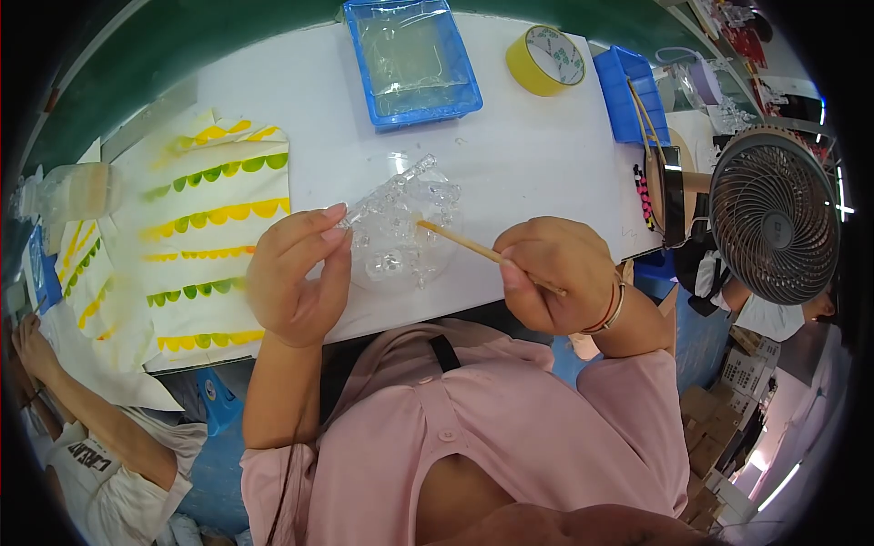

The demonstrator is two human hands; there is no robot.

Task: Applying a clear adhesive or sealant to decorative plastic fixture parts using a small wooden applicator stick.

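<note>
My left hand (300,273) pinches one end of a clear, bumpy, rod-like piece (393,188) that slants up and to the right. In my right hand (560,273) is a thin wooden stick (466,242), held like a pen, its tip pointing left over a loose pile of clear pieces (393,264). These transparent pieces lie between my two hands on what looks like a round clear dish (446,273). Whether the stick's tip touches any piece, I cannot tell.
On the white table, a blue tray (469,100) holds a clear sheet or bag. Yellow tape (537,73) and a blue bin (628,91) stand farther right, near a fan (774,218). Left lies yellow-and-green patterned cloth (218,232). Another person's arm (100,409) is at lower left.
</note>
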